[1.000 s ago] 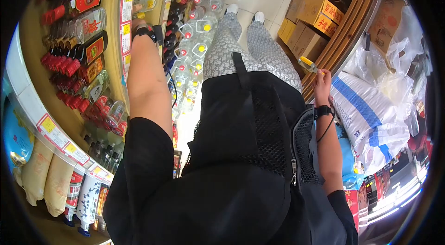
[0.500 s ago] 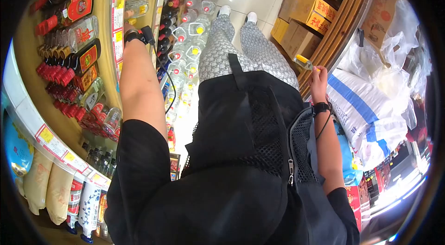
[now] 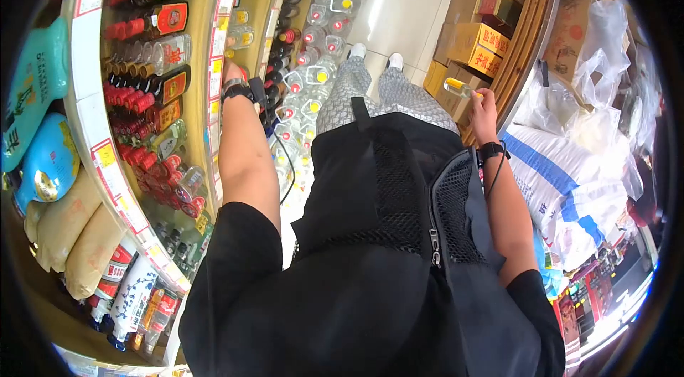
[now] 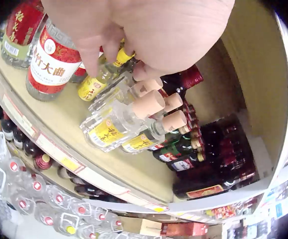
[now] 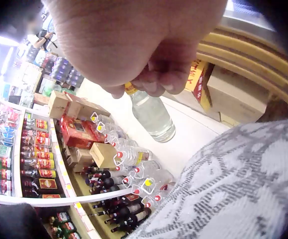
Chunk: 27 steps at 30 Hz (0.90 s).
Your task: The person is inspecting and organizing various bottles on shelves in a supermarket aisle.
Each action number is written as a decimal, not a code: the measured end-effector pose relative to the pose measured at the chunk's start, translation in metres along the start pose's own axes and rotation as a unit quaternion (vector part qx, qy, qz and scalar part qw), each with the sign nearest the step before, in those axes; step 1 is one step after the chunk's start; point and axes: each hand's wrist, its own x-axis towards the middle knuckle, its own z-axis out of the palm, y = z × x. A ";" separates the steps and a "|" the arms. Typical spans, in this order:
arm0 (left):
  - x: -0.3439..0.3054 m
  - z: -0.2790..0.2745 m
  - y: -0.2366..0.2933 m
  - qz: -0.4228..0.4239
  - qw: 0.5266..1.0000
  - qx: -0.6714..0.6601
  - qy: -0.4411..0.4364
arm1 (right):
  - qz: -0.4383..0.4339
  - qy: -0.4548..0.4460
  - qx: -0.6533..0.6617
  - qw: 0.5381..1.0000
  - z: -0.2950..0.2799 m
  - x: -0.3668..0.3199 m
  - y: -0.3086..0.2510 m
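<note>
My right hand [image 3: 484, 113] pinches a small clear glass bottle [image 5: 153, 117] by its yellow-capped neck, out over the aisle. In the head view that bottle [image 3: 458, 87] tilts, its yellow label showing. My left hand [image 4: 149, 35] reaches into a shelf at the left, its fingers around the yellow neck of a small bottle with a yellow label [image 4: 93, 87]. Close beside this bottle stand several square clear bottles [image 4: 106, 132] with cork-coloured caps. A larger bottle with a red and white label [image 4: 52, 64] is on its other side.
Price tags line the shelf edge [image 4: 64, 159]. Large clear jugs [image 3: 313, 74] with red and yellow caps stand on the floor below. To the right, cartons [image 3: 481, 45] sit under a wooden-edged counter [image 3: 524, 42] bearing a white sack [image 3: 545, 177] and plastic bags.
The head view has swung, so the shelves appear farther right. My right hand has turned its bottle closer to level. The left hand remains at the shelf.
</note>
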 end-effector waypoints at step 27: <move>-0.030 -0.035 0.067 -0.210 0.976 -0.028 -0.048 | 0.013 0.026 -0.059 0.998 -0.014 -0.006 0.007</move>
